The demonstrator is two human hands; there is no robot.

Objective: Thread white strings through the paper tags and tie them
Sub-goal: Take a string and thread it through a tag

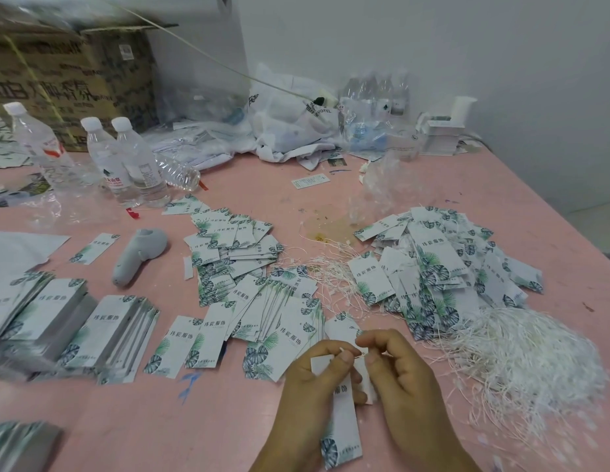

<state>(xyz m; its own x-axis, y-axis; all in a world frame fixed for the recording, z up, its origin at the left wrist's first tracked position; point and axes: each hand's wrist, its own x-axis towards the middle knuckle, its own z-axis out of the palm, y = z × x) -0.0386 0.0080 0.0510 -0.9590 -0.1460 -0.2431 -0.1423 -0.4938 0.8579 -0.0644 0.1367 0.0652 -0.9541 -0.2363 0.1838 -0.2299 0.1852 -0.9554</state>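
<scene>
My left hand (pixel 317 373) grips a white paper tag (pixel 342 420) printed with green leaves, holding it upright near its top end. My right hand (pixel 395 366) pinches a thin white string (pixel 351 353) at the tag's top, right beside the left thumb. Both hands sit low at the front of the pink table (pixel 228 420). A loose heap of white strings (pixel 535 362) lies to the right of my hands. Unstrung tags (pixel 249 267) are scattered ahead and left. A pile of tags with strings (pixel 450 264) lies ahead and right.
Neat stacks of tags (pixel 75 325) stand at the left. A grey handheld tool (pixel 136 257) lies beyond them. Three water bottles (pixel 126 158), a cardboard box (pixel 68 80) and plastic bags (pixel 290 120) crowd the far side by the wall.
</scene>
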